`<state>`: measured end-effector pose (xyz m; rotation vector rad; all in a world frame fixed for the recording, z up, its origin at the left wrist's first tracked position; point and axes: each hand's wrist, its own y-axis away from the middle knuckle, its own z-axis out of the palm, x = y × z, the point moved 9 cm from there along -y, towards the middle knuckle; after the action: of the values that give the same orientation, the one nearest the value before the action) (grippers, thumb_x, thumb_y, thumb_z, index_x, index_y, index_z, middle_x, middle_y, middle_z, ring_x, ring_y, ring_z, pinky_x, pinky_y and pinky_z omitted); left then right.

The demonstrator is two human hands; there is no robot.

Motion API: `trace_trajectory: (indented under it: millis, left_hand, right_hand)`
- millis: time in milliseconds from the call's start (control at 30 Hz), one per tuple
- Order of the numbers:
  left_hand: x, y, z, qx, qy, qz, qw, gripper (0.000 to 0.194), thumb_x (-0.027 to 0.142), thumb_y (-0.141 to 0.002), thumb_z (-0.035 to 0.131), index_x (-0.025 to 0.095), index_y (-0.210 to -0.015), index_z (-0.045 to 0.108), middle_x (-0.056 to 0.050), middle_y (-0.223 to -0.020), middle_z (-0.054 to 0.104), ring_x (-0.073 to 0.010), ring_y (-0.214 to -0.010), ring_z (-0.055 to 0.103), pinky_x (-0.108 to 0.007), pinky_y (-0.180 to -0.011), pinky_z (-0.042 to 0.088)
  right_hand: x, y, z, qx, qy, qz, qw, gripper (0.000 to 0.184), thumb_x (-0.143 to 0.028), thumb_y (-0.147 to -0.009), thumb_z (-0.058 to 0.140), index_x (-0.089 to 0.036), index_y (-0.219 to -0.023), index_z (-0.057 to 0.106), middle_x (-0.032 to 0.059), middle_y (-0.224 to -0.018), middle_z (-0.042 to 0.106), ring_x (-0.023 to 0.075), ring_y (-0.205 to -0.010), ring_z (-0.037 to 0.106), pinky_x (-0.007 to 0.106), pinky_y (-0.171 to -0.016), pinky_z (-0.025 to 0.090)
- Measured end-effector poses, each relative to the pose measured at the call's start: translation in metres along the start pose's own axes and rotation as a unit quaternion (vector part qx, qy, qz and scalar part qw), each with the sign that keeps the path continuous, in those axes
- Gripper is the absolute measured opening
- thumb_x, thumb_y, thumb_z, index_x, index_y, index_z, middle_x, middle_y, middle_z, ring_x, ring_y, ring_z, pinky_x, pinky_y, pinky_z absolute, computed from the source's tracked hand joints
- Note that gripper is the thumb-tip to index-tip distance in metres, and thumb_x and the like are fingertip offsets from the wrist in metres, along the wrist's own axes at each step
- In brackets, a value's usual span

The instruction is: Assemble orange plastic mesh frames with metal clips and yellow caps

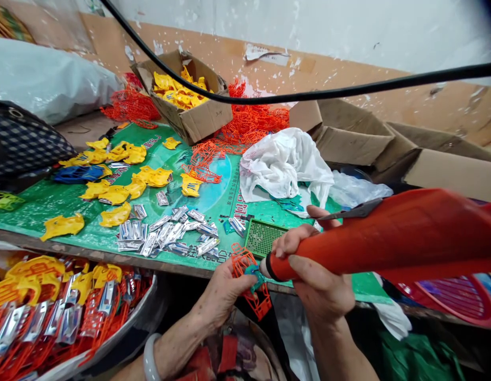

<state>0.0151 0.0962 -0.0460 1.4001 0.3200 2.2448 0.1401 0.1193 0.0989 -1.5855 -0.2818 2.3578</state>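
My right hand (pixel 323 288) is wrapped around a thick red electric screwdriver (pixel 380 241) with a dark lever along its top. The tool lies nearly level, its pale nose pointing left. In front of that nose, my left hand (pixel 217 296) pinches an orange plastic lattice frame (pixel 260 304) with a small teal plastic piece (pixel 252 274) on it. The nose meets the teal piece, and the bit's tip is hidden. Just behind my hands lies a green perforated tray (pixel 265 238). Silver-and-blue flat parts (pixel 166 233) are heaped to its left.
Yellow plastic shells (pixel 114 193) lie across the green-covered table. A cardboard box (pixel 206 119) of yellow shells and tangled orange frames (pixel 255 119) stand behind. A white cloth (pixel 285 164) is at centre. Below left is a full tub (pixel 146 301). A black cable (pixel 277 99) crosses above.
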Motion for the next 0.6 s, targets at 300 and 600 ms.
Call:
trace_trajectory:
  millis: [300, 600]
  left_hand:
    - [0.0001, 0.0001, 0.0002, -0.008, -0.007, 0.001, 1.0, 0.027, 0.027, -0.061, 0.079, 0.016, -0.083, 0.07, -0.003, -0.076, 0.069, -0.0207, -0.076, 0.063, -0.03, -0.074, 0.047]
    - [0.0019, 0.0056, 0.0054, 0.011, 0.015, 0.009, 1.0, 0.021, 0.02, -0.061, 0.077, 0.017, -0.078, 0.065, 0.0, -0.074, 0.065, -0.0176, -0.073, 0.06, -0.029, -0.074, 0.046]
  right_hand:
    - [0.0023, 0.0008, -0.0017, 0.003, 0.02, 0.005, 1.0, 0.052, -0.017, -0.072, 0.067, -0.031, -0.119, 0.05, -0.0055, -0.072, 0.06, 0.0147, -0.063, 0.059, 0.035, -0.067, 0.052]
    - [0.01, 0.0069, 0.0003, -0.02, 0.05, -0.001, 0.999, 0.041, -0.018, -0.074, 0.067, -0.031, -0.111, 0.052, -0.006, -0.074, 0.059, 0.0144, -0.064, 0.059, 0.036, -0.069, 0.052]
